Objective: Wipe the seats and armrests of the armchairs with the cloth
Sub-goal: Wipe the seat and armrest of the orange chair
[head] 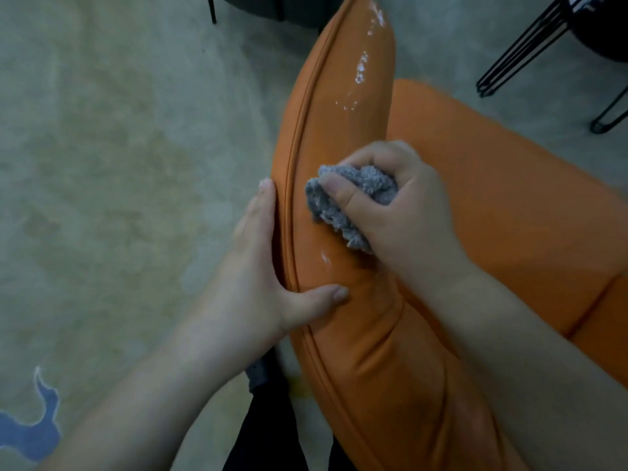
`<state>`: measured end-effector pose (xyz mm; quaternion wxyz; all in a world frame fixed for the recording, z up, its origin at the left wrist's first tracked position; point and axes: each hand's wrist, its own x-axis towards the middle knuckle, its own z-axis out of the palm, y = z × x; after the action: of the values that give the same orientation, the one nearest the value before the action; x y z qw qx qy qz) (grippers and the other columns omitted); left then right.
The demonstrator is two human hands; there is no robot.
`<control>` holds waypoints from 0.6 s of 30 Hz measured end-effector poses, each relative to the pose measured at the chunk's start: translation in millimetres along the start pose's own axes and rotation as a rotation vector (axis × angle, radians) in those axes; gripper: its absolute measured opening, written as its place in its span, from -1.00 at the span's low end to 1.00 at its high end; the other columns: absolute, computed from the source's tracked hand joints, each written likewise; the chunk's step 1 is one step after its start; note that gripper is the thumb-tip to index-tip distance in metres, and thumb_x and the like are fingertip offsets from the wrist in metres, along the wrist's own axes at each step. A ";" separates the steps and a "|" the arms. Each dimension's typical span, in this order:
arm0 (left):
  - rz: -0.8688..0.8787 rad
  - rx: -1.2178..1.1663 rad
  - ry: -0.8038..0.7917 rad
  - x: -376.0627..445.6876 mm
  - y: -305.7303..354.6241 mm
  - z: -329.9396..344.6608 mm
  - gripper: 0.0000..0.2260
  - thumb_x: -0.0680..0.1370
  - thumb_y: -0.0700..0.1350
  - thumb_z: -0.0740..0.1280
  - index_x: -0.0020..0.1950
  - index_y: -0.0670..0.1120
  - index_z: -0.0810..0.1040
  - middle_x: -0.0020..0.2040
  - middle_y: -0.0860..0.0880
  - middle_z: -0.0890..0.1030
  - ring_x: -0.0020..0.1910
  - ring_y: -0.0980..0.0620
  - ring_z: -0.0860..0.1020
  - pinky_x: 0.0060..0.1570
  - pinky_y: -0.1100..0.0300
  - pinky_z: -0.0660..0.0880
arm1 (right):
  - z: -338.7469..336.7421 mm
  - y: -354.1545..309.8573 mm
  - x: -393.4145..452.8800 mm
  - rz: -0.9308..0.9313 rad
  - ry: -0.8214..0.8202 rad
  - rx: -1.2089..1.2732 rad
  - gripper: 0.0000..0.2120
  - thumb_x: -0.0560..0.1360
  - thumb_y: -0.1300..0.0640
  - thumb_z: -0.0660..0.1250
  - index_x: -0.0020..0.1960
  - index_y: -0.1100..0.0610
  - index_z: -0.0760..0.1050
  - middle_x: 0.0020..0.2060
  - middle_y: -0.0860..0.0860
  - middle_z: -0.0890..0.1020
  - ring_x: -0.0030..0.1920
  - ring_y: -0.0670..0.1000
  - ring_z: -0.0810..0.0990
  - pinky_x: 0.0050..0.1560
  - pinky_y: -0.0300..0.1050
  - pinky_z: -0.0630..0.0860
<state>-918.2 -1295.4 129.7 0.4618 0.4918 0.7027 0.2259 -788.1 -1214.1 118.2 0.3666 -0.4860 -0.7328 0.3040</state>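
An orange leather armchair fills the right half of the view, its padded armrest [343, 107] running from top centre down to the bottom. My right hand [401, 205] grips a bunched grey cloth [343, 205] and presses it on the armrest's top face. My left hand [265, 266] rests on the armrest's outer side, fingers laid straight along the piped seam, thumb pressed on top just below the cloth. Wet streaks shine on the armrest above the cloth. The orange seat cushion [509, 185] lies to the right of the armrest.
Pale green-grey carpet [119, 164] covers the floor to the left, with a blue patch [34, 433] at the bottom left. Black wire chair legs [523, 45] stand at the top right, and another dark leg [212, 8] at the top centre. My dark trouser leg [268, 419] shows below.
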 end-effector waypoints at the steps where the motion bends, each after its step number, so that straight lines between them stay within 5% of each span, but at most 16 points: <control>1: -0.005 -0.009 -0.032 -0.3 -2.5 -1.7 0.20 0.15 0.17 0.54 0.57 0.10 -0.16 0.57 0.17 0.02 0.52 0.14 0.14 0.46 0.05 0.23 | 5.4 -1.6 -6.0 -0.028 0.054 0.028 -0.85 0.37 0.38 0.38 -0.19 0.15 0.57 -0.29 0.02 0.51 -0.37 -0.21 0.24 -0.11 -0.68 0.27; 2: -0.002 -0.020 -0.063 -1.4 -5.7 -3.3 0.23 0.10 0.18 0.53 0.57 0.10 -0.17 0.57 0.17 0.02 0.52 0.14 0.14 0.45 0.04 0.25 | 6.1 -8.1 -17.8 -0.085 0.114 0.047 -0.75 0.26 0.58 0.30 -0.18 0.31 0.57 -0.36 0.09 0.46 -0.30 -0.24 0.06 -0.03 -0.71 0.18; 3: 0.000 -0.022 -0.074 -0.7 -8.1 -5.3 0.24 0.07 0.17 0.53 0.57 0.12 -0.18 0.57 0.17 0.02 0.51 0.15 0.14 0.43 0.03 0.29 | 4.8 -12.0 -32.7 -0.155 0.043 0.068 -0.71 0.24 0.63 0.28 -0.15 0.36 0.57 -0.37 0.16 0.48 -0.29 -0.25 0.10 -0.03 -0.62 0.31; 6: -0.004 -0.010 -0.121 -1.5 -10.8 -12.6 0.26 0.08 0.19 0.56 0.56 0.19 -0.21 0.55 0.27 -0.02 0.48 0.17 0.20 0.33 0.02 0.42 | -14.9 14.9 -37.6 0.012 -0.236 0.043 -0.81 0.39 0.17 0.49 -0.01 0.06 0.61 -0.09 0.02 0.46 -0.06 -0.07 0.49 0.04 -0.21 0.46; 10: 0.015 0.022 -0.132 -2.4 -12.1 -14.5 0.25 0.10 0.20 0.55 0.56 0.18 -0.22 0.54 0.29 -0.03 0.46 0.17 0.22 0.30 0.05 0.44 | -26.0 29.0 -31.9 0.183 -0.042 0.063 -0.84 0.40 0.08 0.49 -0.05 -0.04 0.58 -0.06 -0.04 0.46 -0.04 -0.21 0.49 0.00 -0.44 0.39; 13: 0.037 0.020 -0.112 -1.8 -13.6 -13.8 0.23 0.11 0.18 0.54 0.57 0.14 -0.18 0.57 0.22 0.00 0.49 0.15 0.19 0.34 0.03 0.41 | -8.7 12.1 -37.3 0.032 -0.181 0.019 -0.79 0.41 -0.06 0.42 0.01 -0.03 0.59 -0.08 -0.08 0.41 -0.02 -0.09 0.48 -0.01 -0.37 0.42; 15: 0.039 0.032 -0.118 -0.4 -16.0 -16.1 0.22 0.13 0.18 0.56 0.57 0.14 -0.18 0.57 0.23 -0.01 0.50 0.15 0.19 0.34 0.02 0.40 | -7.9 17.4 -40.1 0.020 -0.201 0.003 -0.80 0.41 0.02 0.46 0.02 0.00 0.60 -0.07 -0.04 0.42 -0.02 -0.01 0.49 0.03 -0.26 0.44; 18: 0.042 0.055 -0.117 4.4 -15.2 -21.0 0.18 0.20 0.19 0.55 0.57 0.17 -0.20 0.56 0.28 -0.06 0.49 0.16 0.20 0.32 0.03 0.43 | -18.9 32.2 -35.9 0.233 -0.057 0.058 -0.81 0.41 0.19 0.49 -0.03 0.00 0.58 -0.07 -0.03 0.45 -0.01 -0.06 0.53 0.05 -0.38 0.40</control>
<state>-944.2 -1294.8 126.0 0.4834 0.5312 0.6703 0.1869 -747.4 -1235.0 94.0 0.3215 -0.5481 -0.6726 0.3792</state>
